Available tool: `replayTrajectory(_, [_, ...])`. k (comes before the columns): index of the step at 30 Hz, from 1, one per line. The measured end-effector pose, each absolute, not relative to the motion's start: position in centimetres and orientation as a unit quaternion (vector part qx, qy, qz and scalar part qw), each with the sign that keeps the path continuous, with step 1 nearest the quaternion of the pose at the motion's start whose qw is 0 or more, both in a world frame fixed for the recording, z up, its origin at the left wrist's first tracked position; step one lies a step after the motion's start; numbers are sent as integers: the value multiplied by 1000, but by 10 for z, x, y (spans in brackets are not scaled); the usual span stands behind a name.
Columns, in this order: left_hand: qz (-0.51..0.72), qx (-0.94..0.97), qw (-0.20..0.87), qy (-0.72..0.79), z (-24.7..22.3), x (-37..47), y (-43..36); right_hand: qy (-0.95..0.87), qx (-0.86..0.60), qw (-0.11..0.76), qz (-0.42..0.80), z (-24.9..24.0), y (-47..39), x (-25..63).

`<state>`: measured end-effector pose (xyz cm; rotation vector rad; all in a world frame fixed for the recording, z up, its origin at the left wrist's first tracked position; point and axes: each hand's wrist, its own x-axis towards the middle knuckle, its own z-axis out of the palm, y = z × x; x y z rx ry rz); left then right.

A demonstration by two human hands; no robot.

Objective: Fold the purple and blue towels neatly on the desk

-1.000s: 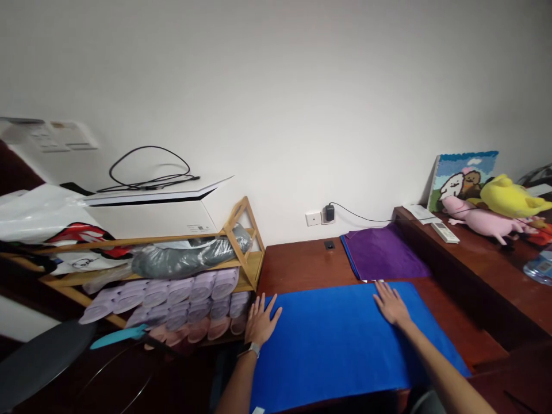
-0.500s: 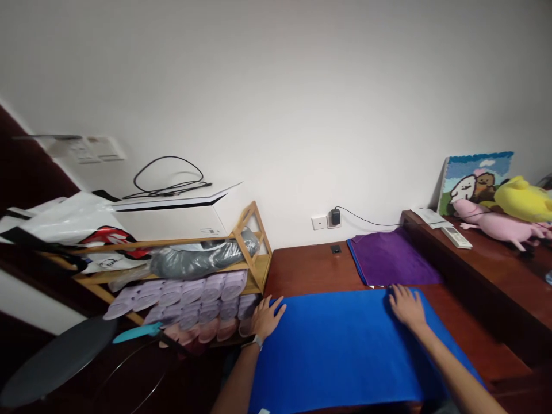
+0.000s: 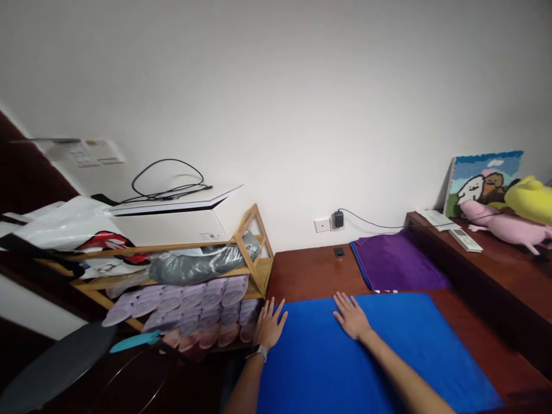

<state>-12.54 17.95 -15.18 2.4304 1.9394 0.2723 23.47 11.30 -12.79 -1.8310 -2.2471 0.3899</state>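
Observation:
A bright blue cloth (image 3: 319, 362) lies spread flat on the reddish-brown wooden desk (image 3: 304, 276). My left hand (image 3: 269, 325) rests at the cloth's far left corner with its fingers spread; a watch with a light strap (image 3: 261, 351) is on that wrist. Lying flat on the cloth near the middle of its far edge is my right hand (image 3: 351, 316), fingers apart and holding nothing. Behind the cloth, to the right, sits a folded purple cloth (image 3: 399, 261) with a blue layer showing along its left side.
At the left a wooden rack (image 3: 254, 259) carries a white box (image 3: 172, 224), a cable and rows of lilac slippers (image 3: 194, 296). A raised ledge (image 3: 509, 259) on the right holds a remote (image 3: 466, 240), plush toys (image 3: 500, 224) and a picture (image 3: 487, 178). A charger (image 3: 338, 218) is plugged into the wall.
My right hand has moved left across the blue cloth, from near its far right corner to the middle of the far edge. My left hand stays at the left corner.

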Motion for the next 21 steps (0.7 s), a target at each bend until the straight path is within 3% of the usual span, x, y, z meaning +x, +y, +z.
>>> replayTrajectory(6, [91, 776, 14, 625, -150, -124, 181, -643, -761, 52, 76, -154, 63, 414])
replayTrajectory(10, [88, 774, 12, 627, -151, -124, 183, -600, -798, 20, 62, -174, 41, 485])
replayTrajectory(16, [74, 776, 16, 626, -153, -123, 183, -552, -832, 21, 51, -182, 40, 504])
replayTrajectory(21, [50, 770, 34, 635, -143, -119, 186, -534, -841, 6, 83, -150, 46, 484])
